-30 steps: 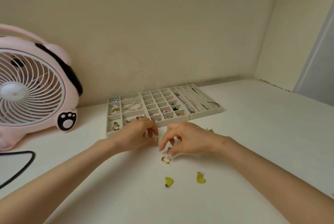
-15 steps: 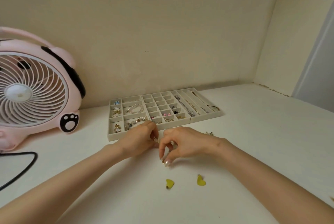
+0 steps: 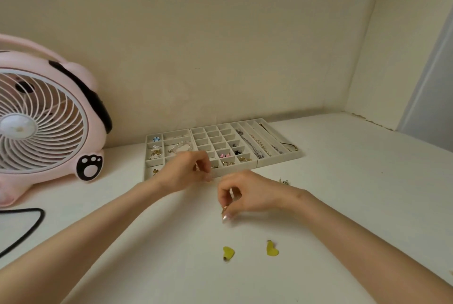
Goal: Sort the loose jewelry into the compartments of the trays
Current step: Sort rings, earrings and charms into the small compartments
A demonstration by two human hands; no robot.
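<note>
The right hand [image 3: 247,195] pinches a small gold hoop [image 3: 225,208] low over the desk [image 3: 355,193], mid-pickup. The left hand [image 3: 183,172] is curled at the front edge of the trays [image 3: 279,159]; I cannot tell whether it holds anything. Next the hoop likely needs carrying to a matching compartment.

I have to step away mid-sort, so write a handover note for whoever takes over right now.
Left hand: fingers curled at the front edge of the grey compartment trays; any held piece too small to tell.
Right hand: pinches a small gold oval hoop.
Done: many compartments hold jewelry.
To do: that hoop, two yellow heart-shaped charms and a small loose cluster on the white table.
</note>
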